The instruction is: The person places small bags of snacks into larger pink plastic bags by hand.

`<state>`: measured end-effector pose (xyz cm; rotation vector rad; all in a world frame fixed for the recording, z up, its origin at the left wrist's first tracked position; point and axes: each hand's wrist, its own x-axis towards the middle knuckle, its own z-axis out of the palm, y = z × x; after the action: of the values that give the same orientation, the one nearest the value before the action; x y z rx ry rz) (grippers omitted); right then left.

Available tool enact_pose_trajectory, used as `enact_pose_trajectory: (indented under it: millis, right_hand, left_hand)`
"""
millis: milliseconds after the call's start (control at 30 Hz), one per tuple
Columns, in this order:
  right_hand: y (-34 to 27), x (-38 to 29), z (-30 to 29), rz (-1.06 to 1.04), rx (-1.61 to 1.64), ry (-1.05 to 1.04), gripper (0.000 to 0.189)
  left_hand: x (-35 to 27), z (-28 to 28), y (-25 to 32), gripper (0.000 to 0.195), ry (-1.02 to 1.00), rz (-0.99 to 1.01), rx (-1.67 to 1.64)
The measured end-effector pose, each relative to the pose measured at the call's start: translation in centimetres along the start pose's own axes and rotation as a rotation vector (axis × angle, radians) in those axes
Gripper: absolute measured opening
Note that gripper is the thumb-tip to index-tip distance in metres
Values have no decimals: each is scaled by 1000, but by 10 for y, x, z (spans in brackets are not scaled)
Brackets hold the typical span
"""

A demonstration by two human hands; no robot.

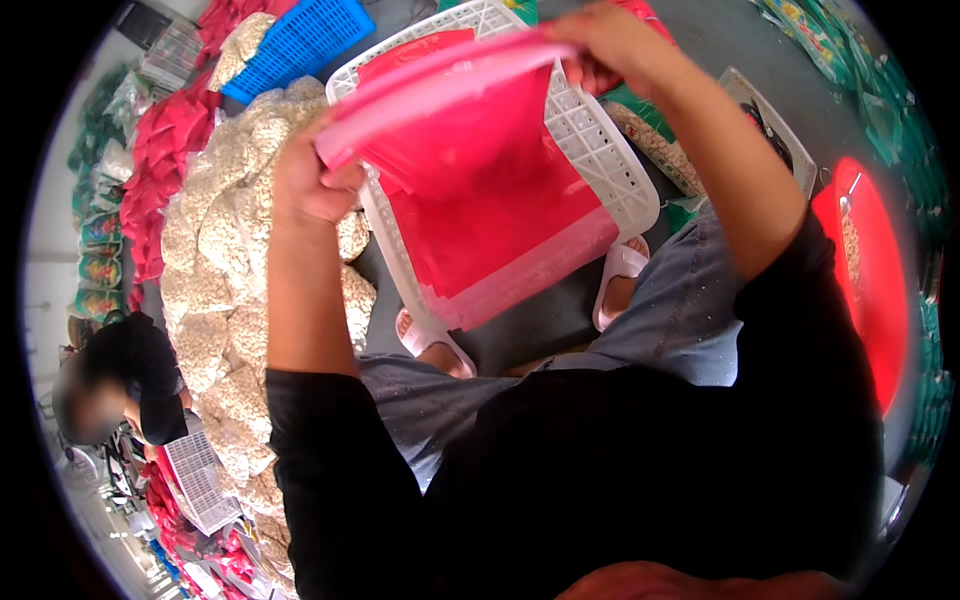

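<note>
My left hand [319,176] grips one end of the rolled or folded pink edge of a red plastic bag [457,120]. At the opposite end of that edge, my right hand [600,45] is closed on the plastic, slightly blurred. The bag is stretched between both hands above a white plastic crate [600,150]. Red plastic sheets or bags [495,232] lie across the crate, with a paler pink end [532,262] hanging over its near rim. How many layers there are I cannot tell.
Clear bags of pale pellets or kernels [232,240] are piled at left, beside a blue crate [300,45]. A red tub [870,285] and a grey bin [802,154] stand at right. Green packets [892,112] lie beyond. Another person [135,367] bends at far left near a white basket [199,480].
</note>
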<state>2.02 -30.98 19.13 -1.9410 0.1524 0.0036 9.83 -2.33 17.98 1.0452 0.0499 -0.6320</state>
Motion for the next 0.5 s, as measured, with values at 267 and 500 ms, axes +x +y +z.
enact_pose_trajectory:
  millis: [267, 500]
  right_hand:
    - [-25, -61, 1, -164, -180, 138, 25]
    - [84, -164, 45, 64, -585, -159, 23]
  left_hand:
    - [-83, 10, 4, 25, 127, 293, 448]
    - [-173, -32, -132, 20, 273, -228, 459]
